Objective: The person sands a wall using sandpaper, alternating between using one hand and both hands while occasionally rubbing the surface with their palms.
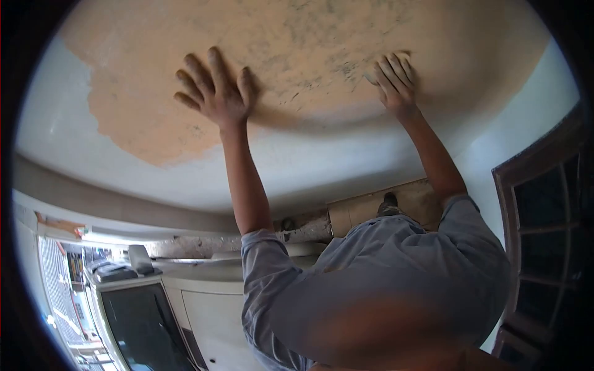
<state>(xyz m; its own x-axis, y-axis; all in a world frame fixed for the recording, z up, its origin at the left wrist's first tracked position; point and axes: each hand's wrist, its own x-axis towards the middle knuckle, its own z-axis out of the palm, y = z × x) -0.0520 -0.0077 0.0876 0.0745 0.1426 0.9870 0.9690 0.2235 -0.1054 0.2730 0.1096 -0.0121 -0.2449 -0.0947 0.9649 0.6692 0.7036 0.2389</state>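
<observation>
My left hand (218, 93) lies against the tan-coated patch (148, 80) of the wall, its fingers spread apart and nothing in it. Further right, my right hand (397, 82) presses on the same patch with its fingers close together and slightly bent. A thin edge shows beside the fingers, but what lies under them is mostly hidden. Dark smudges and scratch marks (303, 83) run over the coating between both hands. Below and around it the wall (179, 182) is whitish.
A dark-framed door or window with panes (544, 229) stands at the right. At lower left is a pale vehicle (210, 309) with a dark window. Covering sheets (356, 213) lie on the floor by my shoe (390, 201).
</observation>
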